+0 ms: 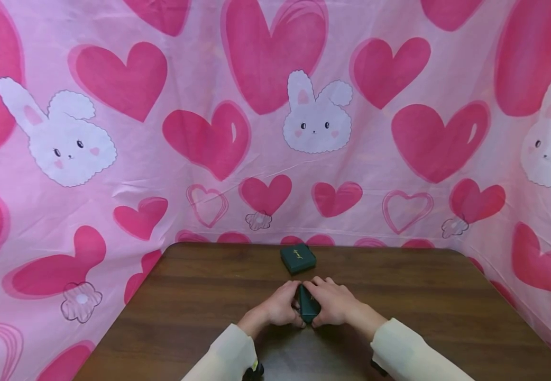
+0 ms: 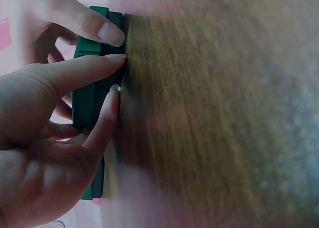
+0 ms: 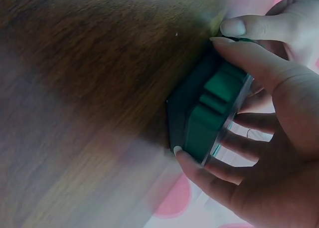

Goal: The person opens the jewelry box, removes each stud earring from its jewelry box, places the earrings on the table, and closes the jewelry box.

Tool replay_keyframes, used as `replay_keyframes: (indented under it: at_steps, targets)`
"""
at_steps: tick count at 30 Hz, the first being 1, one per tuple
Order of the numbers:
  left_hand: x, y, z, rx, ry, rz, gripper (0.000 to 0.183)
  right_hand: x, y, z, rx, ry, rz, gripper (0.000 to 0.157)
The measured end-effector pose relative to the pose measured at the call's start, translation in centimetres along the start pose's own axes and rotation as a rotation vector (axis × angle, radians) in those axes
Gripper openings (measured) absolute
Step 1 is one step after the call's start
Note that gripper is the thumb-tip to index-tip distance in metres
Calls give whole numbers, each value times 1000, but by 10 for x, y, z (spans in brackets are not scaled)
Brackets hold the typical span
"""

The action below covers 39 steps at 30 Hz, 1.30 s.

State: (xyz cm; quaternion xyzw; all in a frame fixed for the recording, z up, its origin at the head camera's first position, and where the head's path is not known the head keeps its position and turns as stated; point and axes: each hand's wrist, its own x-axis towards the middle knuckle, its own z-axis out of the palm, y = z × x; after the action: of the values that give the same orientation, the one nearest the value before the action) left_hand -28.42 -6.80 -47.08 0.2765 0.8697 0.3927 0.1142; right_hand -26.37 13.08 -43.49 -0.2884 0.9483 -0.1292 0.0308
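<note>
A small dark green gift box with a lighter green lid rests on the wooden table between both hands. My left hand holds its left side, with the thumb and a fingertip low on the box in the left wrist view. Across from it, my right hand grips the other side. In the right wrist view the right thumb and little finger span the box, their tips down near the base. Fingers partly cover the lid.
Farther back on the wooden table lies a second dark green box with gold lettering on its top. A pink cloth with hearts and rabbits hangs behind the table and along its sides.
</note>
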Motion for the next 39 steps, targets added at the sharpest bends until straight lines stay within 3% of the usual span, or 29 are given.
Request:
replay_keyframes:
  at_steps: [2,8,15,27,33,39]
  targets:
    - [1,-5,2,28,-4,34,75,-1,1,1,7,0,-7,86]
    - [-4,1,2,44,-1,69,75,-4,4,-1,15,14,-24,85]
    - [8,-21,10,99,22,74,80,-8,6,-2,39,21,-44,84]
    - [-6,6,7,68,27,13,76,-9,11,1,45,21,-24,85]
    - [-7,8,9,61,35,-9,76,-10,11,1,54,5,-15,85]
    - [-5,1,10,78,31,37,75,-11,12,2,75,6,-15,85]
